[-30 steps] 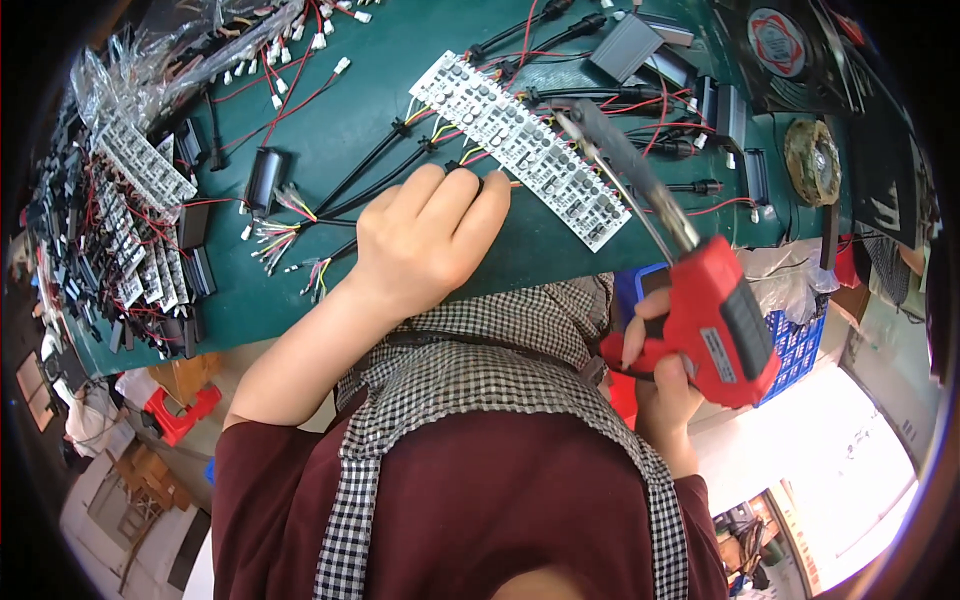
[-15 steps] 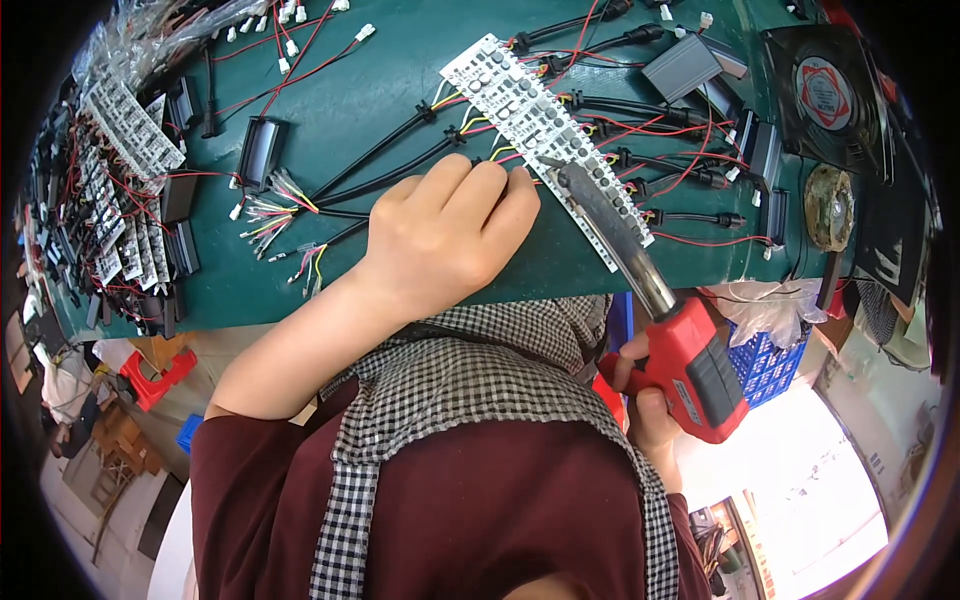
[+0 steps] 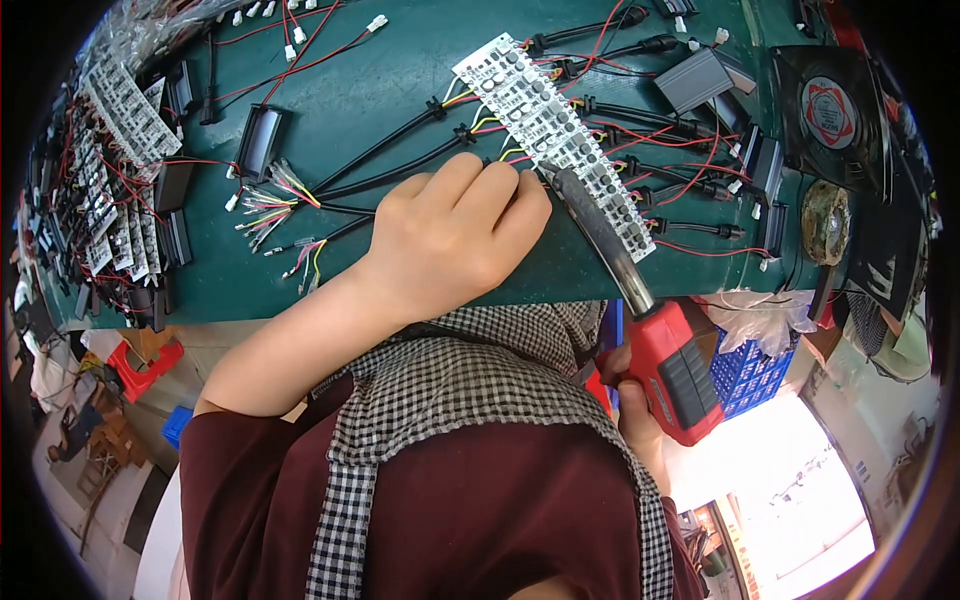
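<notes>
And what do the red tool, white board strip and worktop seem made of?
Red tool: body probably moulded plastic, evenly coloured; grip panel perhaps rubber, dark and dull; barrel apparently metal, shiny near the body. White board strip: likely coated circuit board, flat and densely patterned. Worktop: green, smooth, faintly glossy; rubber or laminate, unclear.

The circuit panel is lying on the tabletop; cables are extending from its left and right; a board pile is sitting far to its left, casings to its right, a fan further right.
</notes>
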`<state>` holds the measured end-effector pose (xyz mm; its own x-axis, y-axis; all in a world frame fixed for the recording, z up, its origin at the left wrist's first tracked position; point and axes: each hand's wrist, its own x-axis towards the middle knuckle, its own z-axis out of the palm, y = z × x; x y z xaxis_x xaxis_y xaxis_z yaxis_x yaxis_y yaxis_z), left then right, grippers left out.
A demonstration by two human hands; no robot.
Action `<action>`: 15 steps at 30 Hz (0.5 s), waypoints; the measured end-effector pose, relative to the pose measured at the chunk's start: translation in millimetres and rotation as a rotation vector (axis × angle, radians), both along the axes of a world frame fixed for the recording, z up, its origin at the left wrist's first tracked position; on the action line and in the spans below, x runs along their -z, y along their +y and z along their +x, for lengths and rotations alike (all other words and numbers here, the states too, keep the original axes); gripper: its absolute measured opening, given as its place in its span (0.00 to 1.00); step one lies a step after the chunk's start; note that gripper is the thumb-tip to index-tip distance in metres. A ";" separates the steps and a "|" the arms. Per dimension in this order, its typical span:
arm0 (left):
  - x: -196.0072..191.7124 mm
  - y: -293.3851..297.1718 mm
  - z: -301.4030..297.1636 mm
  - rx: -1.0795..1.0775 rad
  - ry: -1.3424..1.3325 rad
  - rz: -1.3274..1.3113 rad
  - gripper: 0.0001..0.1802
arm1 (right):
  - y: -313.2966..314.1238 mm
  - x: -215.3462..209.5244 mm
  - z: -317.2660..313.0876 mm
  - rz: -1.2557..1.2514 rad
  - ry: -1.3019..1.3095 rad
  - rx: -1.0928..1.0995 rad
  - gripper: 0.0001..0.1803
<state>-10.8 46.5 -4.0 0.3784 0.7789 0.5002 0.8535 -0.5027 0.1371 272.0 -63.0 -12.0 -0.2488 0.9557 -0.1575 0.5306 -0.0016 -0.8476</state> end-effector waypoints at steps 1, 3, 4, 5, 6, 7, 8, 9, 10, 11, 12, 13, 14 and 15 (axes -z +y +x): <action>-0.1 2.0 0.9 0.015 -0.016 -0.002 0.13 | -2.5 -3.9 -2.0 -0.017 -0.013 0.047 0.36; 0.9 -0.2 1.3 0.006 0.005 -0.005 0.13 | 4.1 -12.6 -19.9 -0.087 0.124 0.149 0.37; 1.2 -0.6 1.1 0.004 0.011 -0.010 0.13 | 9.2 -20.5 -26.7 -0.158 0.244 0.257 0.38; 1.6 -0.7 0.8 0.001 0.011 -0.009 0.13 | 14.1 -25.5 -26.9 -0.158 0.244 0.254 0.38; 2.1 -0.8 0.5 0.000 0.012 -0.010 0.12 | 18.8 -29.7 -25.3 -0.244 0.241 0.184 0.38; 1.9 -0.8 0.5 0.000 0.012 -0.010 0.12 | 21.4 -32.0 -23.0 -0.329 0.236 0.116 0.38; 1.6 -0.9 0.4 -0.001 0.011 -0.009 0.12 | 20.4 -28.5 -19.1 -0.328 0.236 0.114 0.38; 1.3 -1.1 0.4 -0.002 0.010 -0.008 0.12 | 17.5 -21.6 -14.4 -0.238 0.198 0.071 0.37; 1.4 -0.8 0.9 0.000 0.007 -0.008 0.12 | 16.2 -18.6 -12.7 -0.149 0.160 0.031 0.37; 1.7 -0.6 1.2 0.002 0.007 -0.008 0.12 | 14.3 -19.1 -14.3 -0.148 0.160 0.032 0.37; 2.0 -0.4 1.5 0.003 0.009 -0.008 0.12 | 12.5 -21.1 -19.3 -0.199 0.233 0.125 0.37; 1.9 -0.6 1.2 0.001 0.014 -0.008 0.12 | 11.4 -22.2 -22.0 -0.249 0.308 0.215 0.36; 1.6 -0.8 1.1 0.000 0.016 -0.007 0.12 | 9.2 -16.8 -16.2 -0.249 0.310 0.213 0.36; 1.2 -1.2 1.1 -0.004 0.018 -0.009 0.12 | 5.6 -6.5 -5.6 -0.141 0.158 0.093 0.38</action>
